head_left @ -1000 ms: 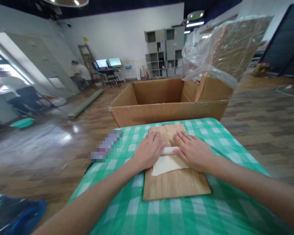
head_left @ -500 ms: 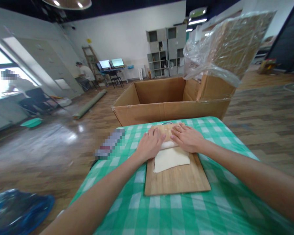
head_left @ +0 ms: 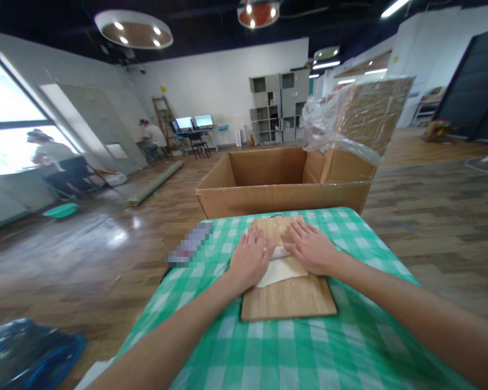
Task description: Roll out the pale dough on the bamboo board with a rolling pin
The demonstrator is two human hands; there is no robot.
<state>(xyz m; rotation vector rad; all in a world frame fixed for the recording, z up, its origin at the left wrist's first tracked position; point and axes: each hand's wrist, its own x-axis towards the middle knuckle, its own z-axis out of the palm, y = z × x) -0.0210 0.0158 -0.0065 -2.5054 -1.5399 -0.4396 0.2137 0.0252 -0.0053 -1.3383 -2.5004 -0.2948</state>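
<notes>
A flat sheet of pale dough (head_left: 282, 271) lies on a wooden cutting board (head_left: 288, 304). Across its far edge runs a whitish roll (head_left: 280, 252); whether it is a rolling pin or rolled-up dough I cannot tell. My left hand (head_left: 250, 257) lies flat over the roll's left end, fingers stretched forward. Over the right end rests my right hand (head_left: 311, 249), also flat with its fingers extended. Both palms hide the roll's ends and the dough's side edges.
A green-and-white checked cloth (head_left: 244, 352) covers the table. A blurred-out flat object (head_left: 193, 244) lies at its left edge. Beyond the table stands a large open cardboard box (head_left: 284, 200). Blue plastic (head_left: 28, 352) is at lower left. Two people sit farther back on the left.
My hands and the roll have moved slightly towards me over the board, and less of the flat dough shows. The camera has tilted up.
</notes>
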